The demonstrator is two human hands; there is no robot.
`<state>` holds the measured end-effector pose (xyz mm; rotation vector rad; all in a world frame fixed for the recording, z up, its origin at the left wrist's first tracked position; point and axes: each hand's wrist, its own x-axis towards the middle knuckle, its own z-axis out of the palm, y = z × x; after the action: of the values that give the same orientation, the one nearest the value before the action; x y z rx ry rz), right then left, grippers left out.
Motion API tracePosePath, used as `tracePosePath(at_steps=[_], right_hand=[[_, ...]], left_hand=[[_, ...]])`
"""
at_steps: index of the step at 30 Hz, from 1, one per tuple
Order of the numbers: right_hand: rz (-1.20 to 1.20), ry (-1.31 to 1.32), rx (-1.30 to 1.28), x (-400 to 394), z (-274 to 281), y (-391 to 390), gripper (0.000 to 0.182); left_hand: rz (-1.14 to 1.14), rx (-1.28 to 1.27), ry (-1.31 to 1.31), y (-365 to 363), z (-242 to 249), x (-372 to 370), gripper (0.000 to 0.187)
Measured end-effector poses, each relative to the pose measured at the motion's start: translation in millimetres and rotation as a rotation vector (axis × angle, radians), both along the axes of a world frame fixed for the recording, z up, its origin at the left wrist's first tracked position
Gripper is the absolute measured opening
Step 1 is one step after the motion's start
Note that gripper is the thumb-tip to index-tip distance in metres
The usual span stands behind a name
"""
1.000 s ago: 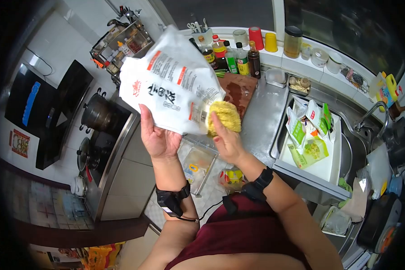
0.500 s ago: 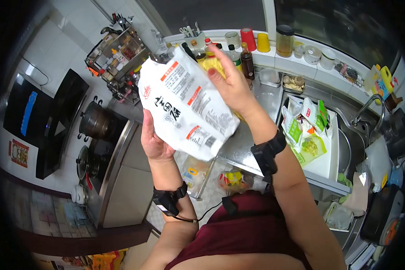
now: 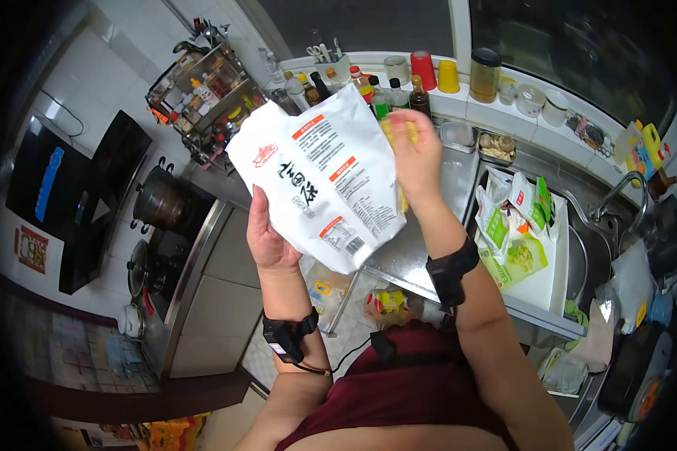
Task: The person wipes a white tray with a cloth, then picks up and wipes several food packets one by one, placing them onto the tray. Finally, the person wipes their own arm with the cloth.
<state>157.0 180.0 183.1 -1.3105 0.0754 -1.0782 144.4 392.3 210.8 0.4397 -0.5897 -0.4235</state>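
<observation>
A white food bag (image 3: 320, 188) with black brush-style characters, orange labels and a barcode is held up in front of me, tilted, above the counter edge. My left hand (image 3: 272, 239) grips its lower left edge, thumb on the printed face and the other fingers behind. At the upper right edge, my right hand (image 3: 417, 154) has its fingers curled against a yellow strip (image 3: 388, 134) that shows along the bag's side; the fingertips are slightly blurred. The far side of the bag is hidden.
Bottles (image 3: 419, 98) and cups (image 3: 448, 77) line the back ledge. On the right, packets (image 3: 515, 259) lie in a white tray (image 3: 558, 255) by the sink (image 3: 583, 255). A pot (image 3: 160, 197) and a wok (image 3: 139, 264) stand on the left stove. A spice rack (image 3: 195, 90) stands at the back left.
The bag has turned more squarely toward me and shifted slightly right and down. My right hand has moved down and right along its edge, its fingers now curled instead of extended.
</observation>
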Motion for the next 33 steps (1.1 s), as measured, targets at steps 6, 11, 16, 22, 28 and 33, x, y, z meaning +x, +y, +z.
tracePosePath(at_steps=[6,11,16,22,28,33], right_hand=[[0.021,-0.216,-0.349,-60.0,26.7,6.1,0.04],[0.055,-0.067,-1.119,-73.7,34.3,57.1,0.06],[0.33,-0.039,-0.839,-60.9,-12.5,70.9,0.067],[0.204,-0.051,-0.966,-51.3,3.5,67.1,0.07],[0.079,-0.128,-0.798,-35.3,-5.4,58.7,0.064],[0.244,-0.185,-0.333,-21.3,-34.3,31.7,0.063]], left_hand=[[0.063,0.022,-0.01,0.8,0.9,6.3,0.051],[0.046,0.036,0.048,-19.7,1.5,2.4,0.05],[0.126,0.001,0.078,-16.7,5.1,7.2,0.05],[0.061,0.027,0.05,-17.3,4.8,7.0,0.05],[0.052,-0.017,0.038,-24.6,5.7,1.5,0.05],[-0.042,-0.097,-0.046,-2.1,8.9,9.9,0.051]])
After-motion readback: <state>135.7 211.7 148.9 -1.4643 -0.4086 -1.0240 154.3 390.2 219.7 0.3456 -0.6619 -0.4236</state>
